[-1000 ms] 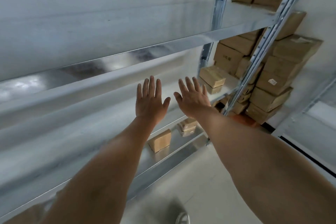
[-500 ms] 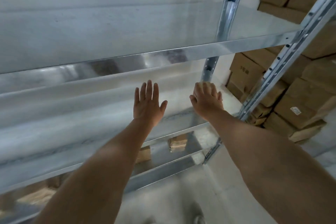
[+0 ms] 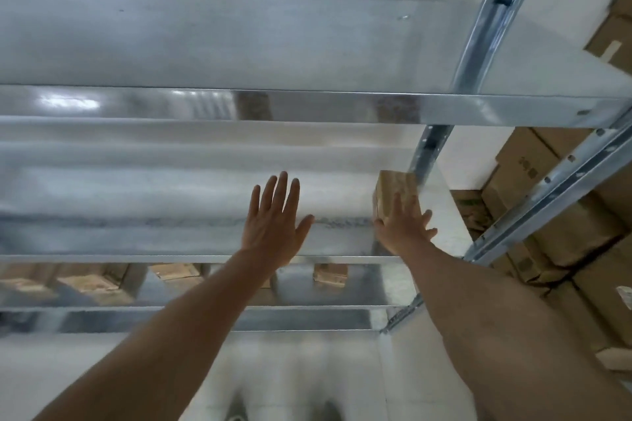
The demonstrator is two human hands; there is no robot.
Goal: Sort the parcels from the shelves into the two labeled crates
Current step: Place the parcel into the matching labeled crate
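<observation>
1. Nearest the camera, two bare forearms reach up and forward from the bottom edge toward a galvanised metal shelving unit point(image 3: 342, 106), with a pale floor point(image 3: 294, 369) below them.
2. On the lowest visible shelf point(image 3: 205, 319), just past the forearms, several small cardboard parcels lie in a row: one point(image 3: 331, 274) sits between the two arms, another point(image 3: 178, 273) lies left of the left forearm, and more blurred ones point(image 3: 85, 284) stand farther left.
3. Above that, over the middle shelf point(image 3: 136, 239), the left hand point(image 3: 272, 225) is spread flat, fingers straight and close together, thumb out to the side; it holds nothing, and whether the palm touches the shelf cannot be told.
4. To its right, the right hand point(image 3: 402, 227) is open too, its fingers splayed and laid against the near face of a small brown parcel point(image 3: 396, 188); the fingers are not curled round it.
5. That parcel stands on the middle shelf at its right end, just beside the rear upright post point(image 3: 427, 154), tilted slightly.
6. Higher up, the top shelf point(image 3: 239, 44) spans the view.
7. Farthest right, beyond the front upright point(image 3: 554, 188), large cardboard boxes point(image 3: 581, 232) are stacked against the white wall point(image 3: 461, 161).
</observation>
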